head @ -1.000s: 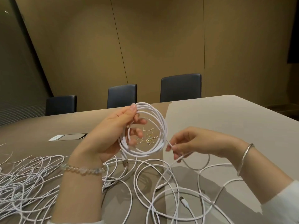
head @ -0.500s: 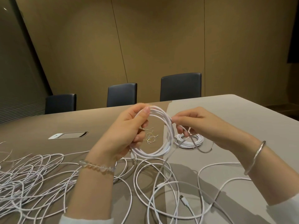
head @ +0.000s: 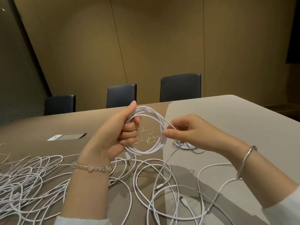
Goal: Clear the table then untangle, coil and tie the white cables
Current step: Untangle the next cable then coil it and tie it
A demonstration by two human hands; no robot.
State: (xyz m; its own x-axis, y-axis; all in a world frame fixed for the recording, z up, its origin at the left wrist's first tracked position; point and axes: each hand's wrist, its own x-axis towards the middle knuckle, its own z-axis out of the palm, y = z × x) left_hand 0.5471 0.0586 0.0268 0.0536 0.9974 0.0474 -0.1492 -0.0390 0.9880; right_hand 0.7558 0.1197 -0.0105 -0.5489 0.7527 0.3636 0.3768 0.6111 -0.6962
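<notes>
Left grip [head: 113,135] holds coil [head: 155,146]; right grip [head: 186,130] pinches it.

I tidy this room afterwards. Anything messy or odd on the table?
Yes: tangled white cables sprawl over the table at near left, unlike the coil gripped by the left hand. Loose twist ties lie scattered behind it.

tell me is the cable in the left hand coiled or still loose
Coiled: the left hand grips the cable as several stacked round loops.
</notes>
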